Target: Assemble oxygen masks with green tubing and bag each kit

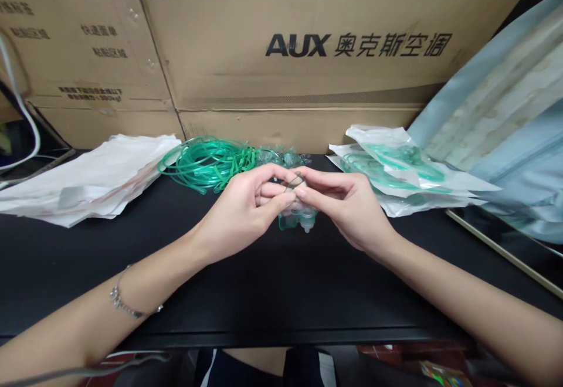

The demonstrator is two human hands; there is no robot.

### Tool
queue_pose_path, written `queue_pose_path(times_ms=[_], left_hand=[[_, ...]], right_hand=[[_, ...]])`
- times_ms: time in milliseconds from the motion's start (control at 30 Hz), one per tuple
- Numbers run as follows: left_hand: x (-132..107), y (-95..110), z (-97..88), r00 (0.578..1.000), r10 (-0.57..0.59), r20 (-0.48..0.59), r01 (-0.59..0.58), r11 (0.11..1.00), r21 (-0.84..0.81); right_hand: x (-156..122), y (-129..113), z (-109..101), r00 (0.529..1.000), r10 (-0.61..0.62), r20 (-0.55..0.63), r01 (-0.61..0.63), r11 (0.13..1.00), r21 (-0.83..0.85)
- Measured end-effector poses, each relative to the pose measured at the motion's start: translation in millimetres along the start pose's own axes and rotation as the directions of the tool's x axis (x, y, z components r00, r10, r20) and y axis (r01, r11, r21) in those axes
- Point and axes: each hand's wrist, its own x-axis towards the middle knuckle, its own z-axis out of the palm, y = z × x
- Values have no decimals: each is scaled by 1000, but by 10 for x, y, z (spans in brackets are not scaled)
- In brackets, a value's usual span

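Close together over the middle of the black table, my left hand [257,196] and my right hand [347,199] both have their fingers closed in a pinch. Between the fingertips shows a thin dark cord [294,183], looped and partly covered by the fingers. Just beneath them is a clear greenish plastic mask part [288,220] with a white-tipped nozzle [307,226]; my fingers hide most of it, and I cannot tell whether it hangs or rests on the table.
Behind my left hand lies coiled green tubing [197,164], beside several clear plastic pieces [285,157]. White paper pouches [97,170] are stacked at left. Sealed packets with green tubing [404,164] lie at right. A large cardboard box [285,88] stands behind the black table [264,293].
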Motion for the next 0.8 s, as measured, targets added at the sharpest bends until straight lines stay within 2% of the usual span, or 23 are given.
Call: queue_pose_path(times_ms=[100,200,400,567,667,800], left_hand=[[-2,8,-6,999,-10,-38,10,1000,7],[0,13,-24,999,-1,-37,-1,999,-32],[15,-13,-68,1000,22,17,-21,998,-61],[42,-53,-70,997,28,75,-23,998,-63],[73,-76,-57,996,-50,71,55,996,-64],[115,-116,-80,973,-226,35,227,974,-18]], right_hand=[[7,42,-3,1000,-6,-14,6,1000,-21],[13,60,-9,999,29,39,-28,999,-33],[-7,17,7,994,32,108,-27,998,-49],[61,27,-74,973,77,219,-79,997,-2],[125,17,-145,959,60,276,-42,997,-69],[169,-5,-182,938,-8,346,93,969,-229]])
